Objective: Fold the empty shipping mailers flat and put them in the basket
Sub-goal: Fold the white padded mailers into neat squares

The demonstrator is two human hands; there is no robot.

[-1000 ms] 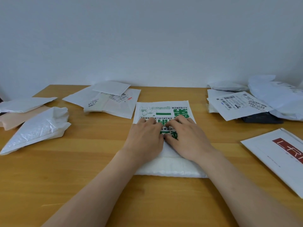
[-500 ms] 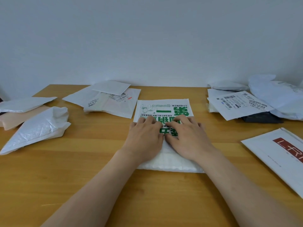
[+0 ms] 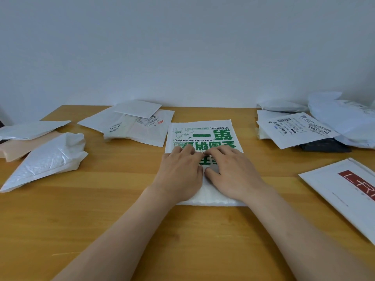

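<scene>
**A:** Where is the mailer [image 3: 203,132] now?

**B:** It lies flat in the middle of the table [image 3: 121,220], green print up and upside down from here. The near part shows a white bubbled side. To me that looks like the near end folded over onto the print.

**A:** And the hands?

**B:** Both lie palm down on it, side by side, with the thumbs almost meeting. The left hand [image 3: 180,171] and right hand [image 3: 233,171] have their fingers laid out fairly straight, tips about at the far edge of the white part. Neither hand curls round anything. They press, and as far as I can tell nothing is pinched.

**A:** How will it handle?

**B:** Light and soft, I judge, with a bubble lining under a thin plastic skin. It should bend easily but want to spring back, so the crease needs firm pressure along its whole length. The skin looks slick, so it may slide on the wood if pushed from one side only.

**A:** Where should it be taken hold of?

**B:** At the two side edges across the fold, thumb beneath and fingers on top. That way both layers are caught and the fold should not open when it is lifted.

**A:** And the basket?

**B:** It is not in view. Other mailers wait: a crumpled mailer [image 3: 46,159] at left, a labelled mailer [image 3: 294,128] on the right pile, and a red-mark mailer [image 3: 345,191] by the right edge. All are well apart from the hands.
</scene>
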